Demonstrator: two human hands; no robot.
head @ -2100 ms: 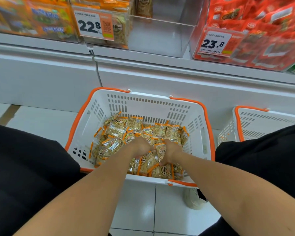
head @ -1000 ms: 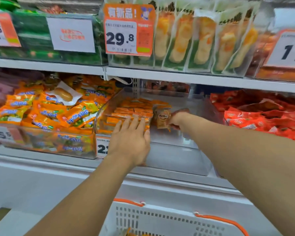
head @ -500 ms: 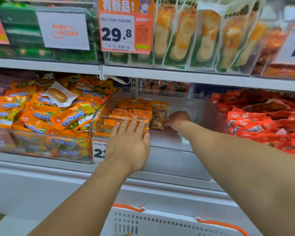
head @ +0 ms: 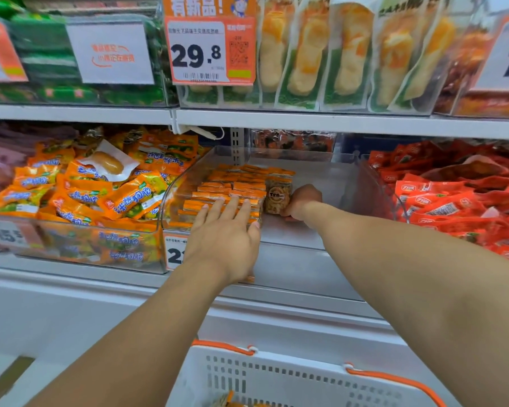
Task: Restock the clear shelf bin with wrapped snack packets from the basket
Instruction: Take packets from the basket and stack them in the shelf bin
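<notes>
Head view: clear bin (head: 321, 233), packets (head: 232, 186) left, right half bare.

One view only: head cam, wide-angle, looking fwd and slightly down at shelving from close in. Clear shelf bin (head: 321, 239) sits centre frame; upper shelf w/ price tag (head: 210, 51) runs across the top; basket (head: 276, 377) rim cuts in at near bottom edge. Both forearms reach in from near side.
</notes>
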